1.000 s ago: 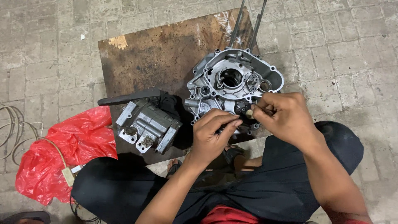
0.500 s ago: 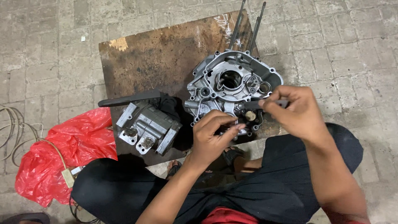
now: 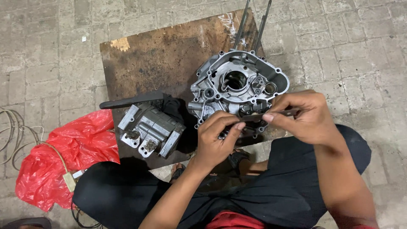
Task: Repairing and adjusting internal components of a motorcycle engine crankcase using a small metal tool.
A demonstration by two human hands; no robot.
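Note:
A grey aluminium engine crankcase half (image 3: 237, 87) lies open side up on a stained board (image 3: 165, 55). Two long studs (image 3: 250, 25) stick out of its far end. My left hand (image 3: 218, 135) and my right hand (image 3: 303, 116) hover over the near edge of the case. Between them they pinch a thin flat dark metal strip (image 3: 265, 116), the left fingers on its left end, the right thumb and fingers along its right part. The near corner of the case is hidden under my hands.
A smaller grey cylinder head part (image 3: 148, 131) lies on the board's left near corner, beside a black lever (image 3: 131, 100) and a dark cloth. A red plastic bag (image 3: 59, 161) and loose wires (image 3: 12, 135) lie on the brick floor at left. My dark trousers fill the foreground.
My right hand has drawn away to the right, off the case's edge, and the thin strip now shows stretched between both hands. The left hand stays near the case's near edge.

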